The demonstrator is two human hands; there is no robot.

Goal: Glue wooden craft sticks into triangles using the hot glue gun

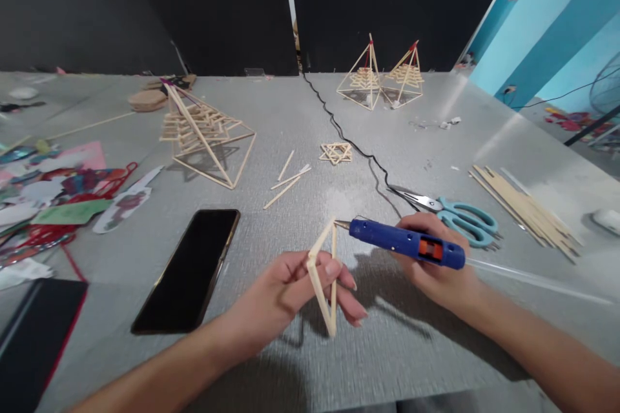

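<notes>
Between the fingers of my left hand (300,284) is a small frame of wooden sticks (318,290), joined at its corners and tilted above the table. My right hand (438,271) grips a blue hot glue gun (387,237), with a clear glue stick (533,279) sticking out of its back. The gun's metal nozzle meets the top corner of the frame or sits right beside it; whether glue is flowing I cannot tell. Beyond the frame lie a few loose short sticks (289,182) and a star made of sticks (336,153).
Light-blue scissors (467,219) lie behind my right hand, near a black cord (334,119). Long sticks (527,203) are at right. A phone (188,271), paper scraps (72,213) and a stick pyramid (208,135) occupy the left. Two smaller pyramids (371,80) stand at the back.
</notes>
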